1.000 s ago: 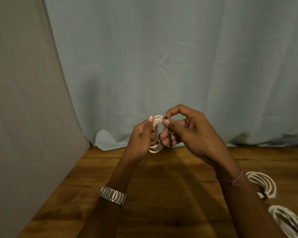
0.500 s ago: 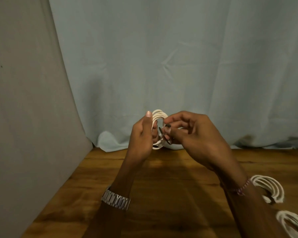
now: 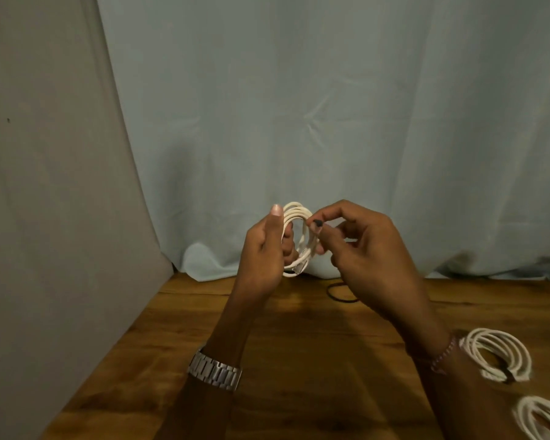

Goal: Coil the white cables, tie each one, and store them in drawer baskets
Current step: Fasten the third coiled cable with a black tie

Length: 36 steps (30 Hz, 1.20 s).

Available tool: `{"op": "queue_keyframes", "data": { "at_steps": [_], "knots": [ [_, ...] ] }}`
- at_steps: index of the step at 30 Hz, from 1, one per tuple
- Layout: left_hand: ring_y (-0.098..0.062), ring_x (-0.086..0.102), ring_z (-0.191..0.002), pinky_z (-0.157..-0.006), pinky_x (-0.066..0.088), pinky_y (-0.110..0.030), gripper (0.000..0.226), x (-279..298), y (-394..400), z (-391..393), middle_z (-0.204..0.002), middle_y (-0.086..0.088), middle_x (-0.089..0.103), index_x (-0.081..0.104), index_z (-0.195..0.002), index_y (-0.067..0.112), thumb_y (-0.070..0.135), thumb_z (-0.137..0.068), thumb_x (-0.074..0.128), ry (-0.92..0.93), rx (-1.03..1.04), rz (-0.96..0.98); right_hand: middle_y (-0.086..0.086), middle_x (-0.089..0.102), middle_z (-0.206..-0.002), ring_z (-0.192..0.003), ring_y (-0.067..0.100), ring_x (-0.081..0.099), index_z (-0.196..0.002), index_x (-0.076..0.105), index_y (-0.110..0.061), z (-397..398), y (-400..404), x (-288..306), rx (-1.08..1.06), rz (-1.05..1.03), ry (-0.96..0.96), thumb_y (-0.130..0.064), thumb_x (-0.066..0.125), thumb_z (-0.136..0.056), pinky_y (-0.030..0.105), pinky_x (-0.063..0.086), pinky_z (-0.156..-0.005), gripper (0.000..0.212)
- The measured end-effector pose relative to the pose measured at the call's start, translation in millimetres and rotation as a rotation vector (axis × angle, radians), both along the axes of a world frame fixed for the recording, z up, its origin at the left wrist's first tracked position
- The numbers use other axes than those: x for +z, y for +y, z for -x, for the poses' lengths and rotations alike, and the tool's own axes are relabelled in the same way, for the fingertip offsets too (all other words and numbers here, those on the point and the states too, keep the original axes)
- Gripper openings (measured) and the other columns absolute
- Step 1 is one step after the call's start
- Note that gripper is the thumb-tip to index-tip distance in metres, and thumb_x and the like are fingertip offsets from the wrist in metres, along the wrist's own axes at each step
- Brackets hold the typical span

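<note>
My left hand (image 3: 264,246) grips a coiled white cable (image 3: 297,217) upright above the wooden table, thumb pointing up along the coil. My right hand (image 3: 362,249) sits just right of the coil and pinches a small dark tie (image 3: 317,222) between thumb and forefinger against the coil's loops. A cable plug end (image 3: 300,265) hangs at the coil's lower edge. Two more white coils lie on the table at the right: one (image 3: 499,354) bound with a dark tie, another (image 3: 543,417) cut off by the frame's corner.
A loose black band (image 3: 342,293) lies on the wooden table (image 3: 299,360) behind my right hand. A pale blue curtain (image 3: 299,122) hangs along the back and a grey cloth (image 3: 45,217) along the left. No drawer baskets are in view.
Both hands rose slightly with the coil. My right fingers shifted from the coil's lower side up to its upper right, still pinching the dark tie. The black band on the table came into view.
</note>
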<state>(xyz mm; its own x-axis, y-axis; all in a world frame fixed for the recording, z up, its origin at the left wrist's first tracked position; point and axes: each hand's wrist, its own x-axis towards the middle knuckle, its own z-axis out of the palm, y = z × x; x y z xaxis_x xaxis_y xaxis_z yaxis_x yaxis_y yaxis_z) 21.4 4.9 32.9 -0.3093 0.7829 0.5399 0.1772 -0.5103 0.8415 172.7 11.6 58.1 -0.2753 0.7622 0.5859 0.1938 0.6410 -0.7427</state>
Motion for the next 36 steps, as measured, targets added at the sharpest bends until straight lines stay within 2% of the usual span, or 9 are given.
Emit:
{"op": "queue_keyframes", "data": {
  "at_steps": [6, 10, 13, 15, 17, 22, 25, 32, 36],
  "knots": [
    [-0.006, 0.029, -0.045, -0.042, 0.029, -0.02, 0.045, 2, -3, -6, -0.053, 0.002, 0.032, 0.048, -0.072, 0.013, 0.035, -0.109, 0.032, -0.099, 0.045, 0.031, -0.008, 0.073, -0.066, -0.052, -0.003, 0.061, -0.101, 0.063, -0.025, 7, -2, -3, -0.085, 0.004, -0.034, -0.033, 0.071, -0.093, 0.01, 0.041, -0.046, 0.014],
    [-0.009, 0.03, -0.044, -0.043, 0.029, -0.021, 0.044, 3, -2, -10, -0.053, -0.002, 0.032, 0.046, -0.068, 0.012, 0.028, -0.108, 0.035, -0.213, 0.082, 0.085, -0.01, 0.07, -0.061, -0.045, -0.004, 0.055, -0.086, 0.074, -0.018, 6, -4, 0, -0.04, 0.02, -0.03, -0.029, 0.071, -0.093, 0.007, 0.035, -0.043, 0.014],
    [-0.009, 0.034, -0.045, -0.046, 0.034, -0.021, 0.043, 3, 0, -10, -0.051, 0.001, 0.035, 0.047, -0.068, 0.013, 0.028, -0.107, 0.037, -0.248, 0.115, 0.082, -0.011, 0.073, -0.066, -0.049, -0.006, 0.059, -0.092, 0.077, -0.016, 3, -6, 2, 0.077, 0.091, -0.057, -0.019, 0.067, -0.096, 0.006, 0.039, -0.047, 0.011],
    [-0.014, 0.037, -0.051, -0.051, 0.038, -0.025, 0.043, 5, -1, -10, -0.052, -0.001, 0.036, 0.048, -0.067, 0.014, 0.029, -0.106, 0.038, -0.273, 0.125, 0.076, -0.011, 0.077, -0.078, -0.066, -0.006, 0.068, -0.1, 0.077, -0.022, 2, -6, 2, 0.082, 0.059, -0.129, -0.016, 0.066, -0.097, 0.007, 0.045, -0.055, 0.013],
    [-0.012, 0.035, -0.047, -0.047, 0.037, -0.023, 0.045, 6, -2, -11, -0.049, 0.0, 0.034, 0.047, -0.066, 0.013, 0.028, -0.107, 0.039, -0.3, 0.123, 0.069, -0.014, 0.078, -0.085, -0.077, -0.005, 0.07, -0.106, 0.075, -0.026, 1, -5, 0, 0.066, 0.029, -0.198, -0.017, 0.064, -0.097, 0.008, 0.049, -0.063, 0.017],
    [-0.002, 0.035, -0.041, -0.042, 0.032, -0.019, 0.048, 10, -8, -17, -0.046, 0.009, 0.038, 0.051, -0.063, 0.02, 0.033, -0.108, 0.037, -0.267, 0.12, 0.042, -0.01, 0.078, -0.078, -0.069, -0.001, 0.072, -0.098, 0.066, -0.021, 1, -4, -1, 0.015, 0.063, -0.163, -0.019, 0.067, -0.096, 0.027, 0.061, -0.07, 0.003],
    [-0.003, 0.035, -0.043, -0.044, 0.031, -0.021, 0.047, 9, -9, -19, -0.047, 0.009, 0.038, 0.051, -0.064, 0.021, 0.034, -0.107, 0.037, -0.191, 0.128, 0.021, -0.011, 0.075, -0.066, -0.063, -0.002, 0.071, -0.089, 0.072, -0.021, 3, -4, -1, -0.041, 0.027, -0.181, -0.023, 0.07, -0.095, 0.025, 0.059, -0.069, 0.007],
    [-0.003, 0.039, -0.042, -0.044, 0.034, -0.019, 0.045, 7, -7, -20, -0.046, 0.009, 0.043, 0.05, -0.065, 0.015, 0.021, -0.108, 0.036, -0.182, 0.156, -0.022, -0.001, 0.076, -0.068, -0.066, 0.01, 0.074, -0.09, 0.073, -0.019, 10, -6, -4, 0.007, 0.152, 0.042, -0.02, 0.071, -0.094, 0.033, 0.064, -0.069, 0.005],
    [-0.005, 0.054, -0.053, -0.053, 0.045, -0.025, 0.04, 4, -4, -17, -0.053, 0.008, 0.056, 0.059, -0.074, 0.017, 0.021, -0.107, 0.037, -0.22, 0.15, 0.016, 0.0, 0.077, -0.072, -0.067, 0.011, 0.075, -0.09, 0.07, -0.015, 14, -12, -1, 0.041, 0.203, 0.167, -0.016, 0.073, -0.092, 0.029, 0.063, -0.066, 0.004]
  ]
}}
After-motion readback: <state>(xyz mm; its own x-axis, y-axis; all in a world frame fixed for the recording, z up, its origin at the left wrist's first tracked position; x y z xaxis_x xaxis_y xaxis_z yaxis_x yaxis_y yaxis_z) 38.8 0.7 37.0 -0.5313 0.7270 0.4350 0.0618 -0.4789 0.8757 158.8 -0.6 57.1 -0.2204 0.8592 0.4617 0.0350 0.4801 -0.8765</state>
